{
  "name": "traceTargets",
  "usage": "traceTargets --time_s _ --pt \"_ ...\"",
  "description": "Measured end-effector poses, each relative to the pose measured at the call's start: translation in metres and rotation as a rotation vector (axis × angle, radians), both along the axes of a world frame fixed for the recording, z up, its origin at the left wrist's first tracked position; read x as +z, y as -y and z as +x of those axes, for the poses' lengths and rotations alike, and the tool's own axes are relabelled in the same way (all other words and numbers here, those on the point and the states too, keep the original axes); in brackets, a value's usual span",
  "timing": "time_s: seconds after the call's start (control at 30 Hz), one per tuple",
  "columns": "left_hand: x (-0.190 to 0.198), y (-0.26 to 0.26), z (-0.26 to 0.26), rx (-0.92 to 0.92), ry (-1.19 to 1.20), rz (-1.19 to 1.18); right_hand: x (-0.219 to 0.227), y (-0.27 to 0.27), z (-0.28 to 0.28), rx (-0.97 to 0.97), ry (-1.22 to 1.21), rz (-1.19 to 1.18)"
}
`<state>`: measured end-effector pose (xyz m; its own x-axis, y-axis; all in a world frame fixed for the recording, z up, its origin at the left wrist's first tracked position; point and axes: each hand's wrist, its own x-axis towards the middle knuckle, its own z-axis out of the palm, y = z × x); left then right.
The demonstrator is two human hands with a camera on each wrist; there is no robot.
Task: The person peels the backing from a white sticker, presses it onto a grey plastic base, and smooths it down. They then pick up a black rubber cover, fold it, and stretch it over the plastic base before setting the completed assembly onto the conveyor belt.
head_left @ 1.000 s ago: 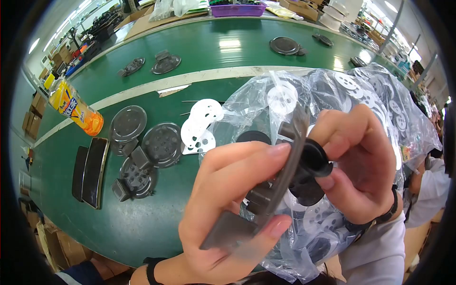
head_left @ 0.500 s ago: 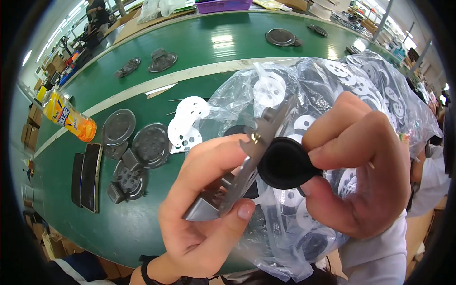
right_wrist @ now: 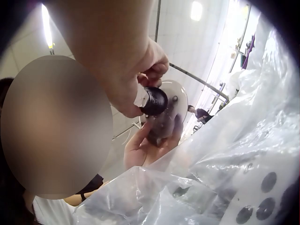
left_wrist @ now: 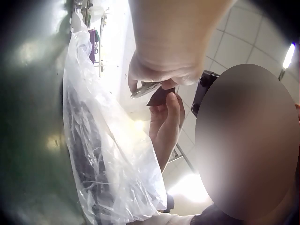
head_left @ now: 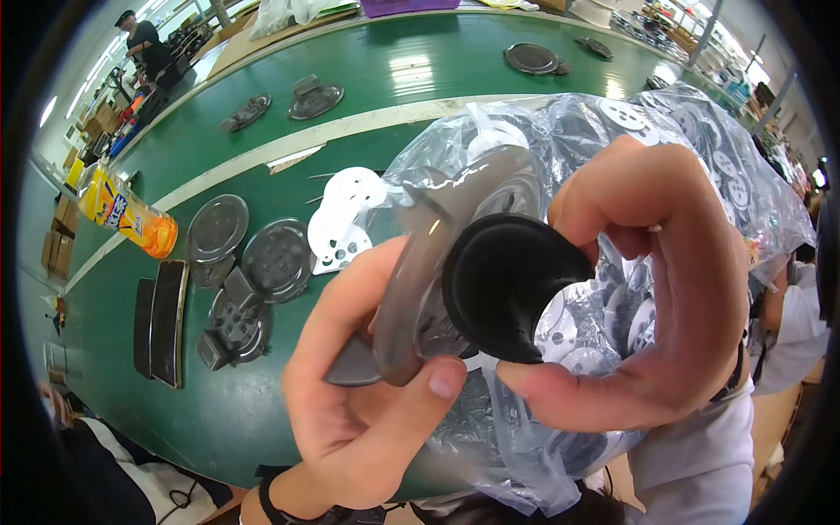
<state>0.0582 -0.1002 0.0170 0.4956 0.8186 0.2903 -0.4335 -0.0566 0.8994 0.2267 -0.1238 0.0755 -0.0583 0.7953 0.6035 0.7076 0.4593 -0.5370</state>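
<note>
Squeezing gently looks best, as the right hand (head_left: 700,289) pinches the black cup (head_left: 499,280) (it seems bendy) and the left hand (head_left: 359,437) grips the gray disc (head_left: 408,306), both above the plastic bag (head_left: 525,437).

1 pale strip (head_left: 350,118) crosses the green worktop (head_left: 214,424), which reflects light in bright patches. Cardboard boxes (head_left: 61,249) stand at far left. The left wrist view shows 1 lit tube lamp (left_wrist: 289,55) and a pale tiled ceiling (left_wrist: 239,30).
</note>
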Motion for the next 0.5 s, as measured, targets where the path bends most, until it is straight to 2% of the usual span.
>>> traceTargets --time_s 0.07,0.17,0.27,0.33,0.37,0.43,0.5 --pt "0.008 0.004 0.005 0.085 -0.07 -0.213 -0.002 0.003 0.008 0.021 0.089 -0.074" --pt "0.005 0.002 0.005 0.034 -0.051 -0.108 0.001 0.004 0.006 -0.022 0.198 -0.059" --pt "0.002 0.001 0.005 0.042 0.047 -0.163 -0.007 0.001 0.005 -0.001 0.186 -0.002" --pt "0.001 0.001 0.004 0.051 0.01 -0.146 -0.018 -0.003 -0.001 -0.066 0.195 0.21" --pt "0.001 0.001 0.004 0.057 -0.026 -0.129 -0.015 -0.001 0.002 -0.066 0.194 0.209" --pt "-0.001 0.002 0.006 0.065 -0.007 -0.119 -0.003 0.002 0.005 0.002 0.235 0.051" --pt "-0.002 0.002 0.006 0.073 0.013 -0.11 -0.014 -0.002 0.001 -0.03 0.243 0.143"
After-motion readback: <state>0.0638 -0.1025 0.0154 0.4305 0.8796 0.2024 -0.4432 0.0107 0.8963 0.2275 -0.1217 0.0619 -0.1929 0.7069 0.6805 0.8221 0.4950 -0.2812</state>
